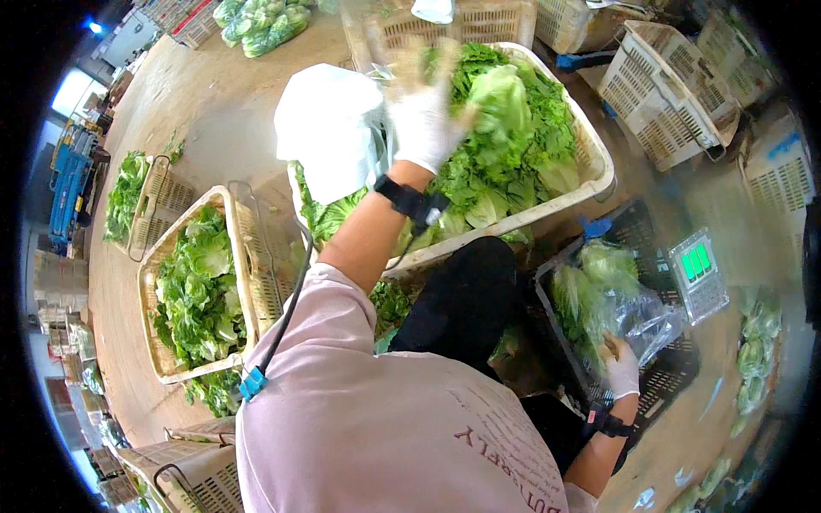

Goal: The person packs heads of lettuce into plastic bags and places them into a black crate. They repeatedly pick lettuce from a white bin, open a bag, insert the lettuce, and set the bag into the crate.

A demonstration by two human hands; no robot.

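My left hand (424, 124), in a white glove with bare fingertips, is raised over the large white crate (603, 175) of leafy lettuce. It is smeared by motion, but its fingers show stretched apart. Beside its thumb a pale green lettuce head (500, 98) stands out above the pile. A stack of white plastic bags (329, 120) lies at the crate's left, next to that hand. My right hand (621, 368), gloved the same way, pinches the edge of a clear plastic bag (652, 321). Lettuce (590, 291) lies with the bag in a black crate (676, 376).
A scale with a lit green display (698, 267) stands at the black crate's right. On the left is another crate of lettuce (198, 291). A white crate (663, 94) stands at the far right. Bagged vegetables (753, 368) lie along the right, others (265, 26) at the back.
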